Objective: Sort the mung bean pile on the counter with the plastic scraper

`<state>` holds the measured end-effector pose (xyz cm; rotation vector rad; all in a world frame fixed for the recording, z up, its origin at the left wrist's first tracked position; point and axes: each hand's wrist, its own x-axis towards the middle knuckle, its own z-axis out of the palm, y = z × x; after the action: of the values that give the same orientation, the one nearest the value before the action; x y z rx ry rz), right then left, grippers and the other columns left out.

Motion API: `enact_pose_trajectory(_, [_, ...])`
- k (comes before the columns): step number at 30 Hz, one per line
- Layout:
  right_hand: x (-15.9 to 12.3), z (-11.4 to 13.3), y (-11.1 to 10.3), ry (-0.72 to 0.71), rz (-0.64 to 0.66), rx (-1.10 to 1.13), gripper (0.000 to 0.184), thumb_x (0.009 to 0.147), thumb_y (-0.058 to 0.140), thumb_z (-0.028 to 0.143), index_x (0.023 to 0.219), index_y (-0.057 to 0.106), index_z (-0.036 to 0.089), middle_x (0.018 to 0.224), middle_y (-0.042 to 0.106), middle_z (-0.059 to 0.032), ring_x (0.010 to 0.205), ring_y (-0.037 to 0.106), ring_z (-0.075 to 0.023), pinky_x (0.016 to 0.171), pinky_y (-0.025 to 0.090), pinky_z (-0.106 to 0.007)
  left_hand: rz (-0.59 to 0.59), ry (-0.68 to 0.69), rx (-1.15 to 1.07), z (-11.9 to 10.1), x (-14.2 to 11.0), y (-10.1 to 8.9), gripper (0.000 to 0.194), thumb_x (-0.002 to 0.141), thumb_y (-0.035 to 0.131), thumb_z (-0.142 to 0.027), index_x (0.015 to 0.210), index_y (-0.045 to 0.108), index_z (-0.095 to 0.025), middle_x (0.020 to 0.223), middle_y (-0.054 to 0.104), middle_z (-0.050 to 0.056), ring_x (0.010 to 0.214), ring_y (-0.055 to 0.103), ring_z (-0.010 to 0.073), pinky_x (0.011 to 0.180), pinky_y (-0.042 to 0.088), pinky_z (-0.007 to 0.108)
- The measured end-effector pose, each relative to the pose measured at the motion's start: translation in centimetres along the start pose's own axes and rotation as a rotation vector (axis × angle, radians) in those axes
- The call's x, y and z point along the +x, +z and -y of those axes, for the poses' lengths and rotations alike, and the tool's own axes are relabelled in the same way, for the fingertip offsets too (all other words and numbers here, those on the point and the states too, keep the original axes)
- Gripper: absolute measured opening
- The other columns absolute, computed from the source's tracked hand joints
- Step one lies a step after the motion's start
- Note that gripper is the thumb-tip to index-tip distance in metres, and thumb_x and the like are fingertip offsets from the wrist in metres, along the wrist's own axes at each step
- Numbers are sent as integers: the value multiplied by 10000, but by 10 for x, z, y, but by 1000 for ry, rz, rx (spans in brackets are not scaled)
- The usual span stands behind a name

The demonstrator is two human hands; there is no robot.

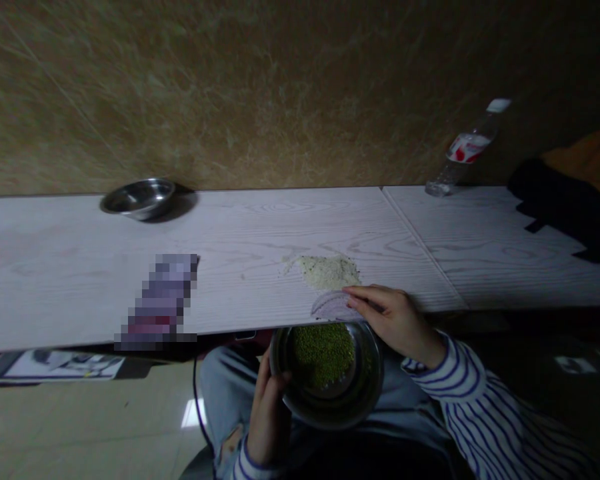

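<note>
My left hand (271, 413) grips the left rim of a metal bowl (370, 393), thumb over the edge. The bowl rests above my lap, just under the table's front edge, and holds many green beans (323, 353), which look like mung beans. At the table edge above the bowl, my right hand (395, 320) has thumb and fingertips closed on the right side of a pale purple flat piece with a rounded top (333, 305); its exact kind is unclear. Directly behind this piece lies a loose heap of whitish grains (333, 270) with dark specks, resembling rice.
On the white wood-grain table (260, 233), a second metal bowl (140, 200) stands at the back left. A pixelated phone-like object (163, 300) lies at the front left. A plastic bottle (467, 150) and dark fabric (565, 207) are at the right, by the wall.
</note>
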<state>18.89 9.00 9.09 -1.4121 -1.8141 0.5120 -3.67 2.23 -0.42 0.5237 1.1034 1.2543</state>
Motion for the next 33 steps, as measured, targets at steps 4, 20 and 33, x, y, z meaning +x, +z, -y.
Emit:
enact_pose_trajectory(4, [1, -2, -4, 23, -18, 12, 226, 894, 633, 221, 1051, 794, 199, 994, 813, -71, 894, 771, -205, 809, 621, -306, -1, 6, -13, -1, -1, -1, 514, 779, 674, -318, 1287, 675, -243, 1416, 626, 88, 1417, 435, 367, 1188, 301, 548])
enact_pose_trajectory(20, [-10, -12, -4, 136, -77, 151, 270, 860, 679, 314, 1083, 780, 202, 893, 806, -61, 767, 760, -195, 714, 645, -312, 9, 18, 6, -1, -4, -6, 527, 785, 648, -321, 1304, 668, -233, 1388, 643, 101, 1403, 457, 376, 1155, 365, 535])
enact_pose_trajectory(33, [-6, -50, -44, 383, -379, 202, 423, 722, 775, 333, 1109, 743, 167, 777, 715, -41, 601, 710, -170, 491, 570, -240, 15, -1, -13, 5, -2, -2, 473, 784, 686, -339, 1251, 693, -262, 1423, 624, 84, 1433, 423, 358, 1204, 275, 534])
